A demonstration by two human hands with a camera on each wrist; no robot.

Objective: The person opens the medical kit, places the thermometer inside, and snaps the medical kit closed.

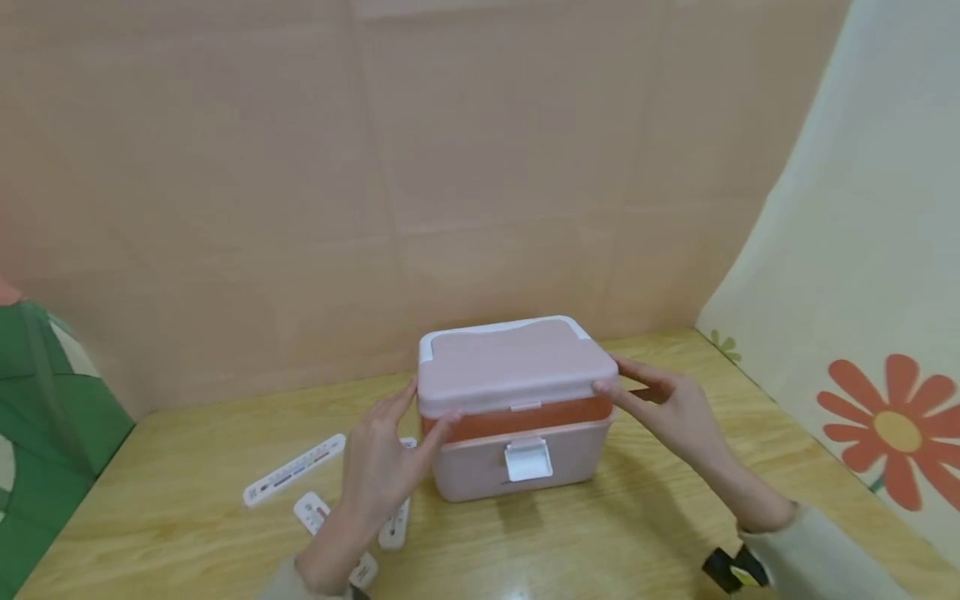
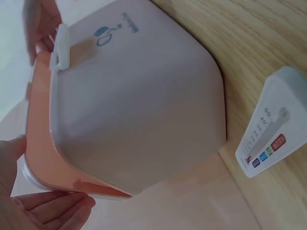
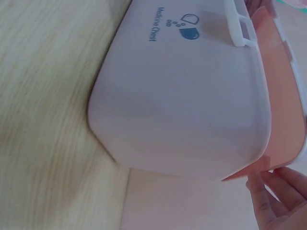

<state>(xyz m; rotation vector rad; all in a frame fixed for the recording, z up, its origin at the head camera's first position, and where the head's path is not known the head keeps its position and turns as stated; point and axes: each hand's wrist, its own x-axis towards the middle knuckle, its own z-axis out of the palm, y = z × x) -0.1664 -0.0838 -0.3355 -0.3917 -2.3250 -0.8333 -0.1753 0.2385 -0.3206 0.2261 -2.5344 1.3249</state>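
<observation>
A pink medicine box (image 1: 480, 467) stands on the wooden table, its lid (image 1: 517, 358) tilted partly up so an orange inside shows along the front gap. My left hand (image 1: 382, 454) holds the lid's left end, thumb at the front corner and fingers along the side. At the other end my right hand (image 1: 671, 408) grips the lid, its thumb near the front right corner. The white front latch (image 1: 528, 460) hangs unfastened. "Medicine Chest" and a capsule drawing (image 3: 189, 32) are printed on the box front in the right wrist view.
Left of the box lie several white thermometers, including a long strip (image 1: 295, 469) and one beside the box (image 2: 276, 122). The left forearm partly covers others. A beige cloth (image 1: 375, 208) hangs behind the table, and a flower-printed cloth (image 1: 862, 292) hangs at right.
</observation>
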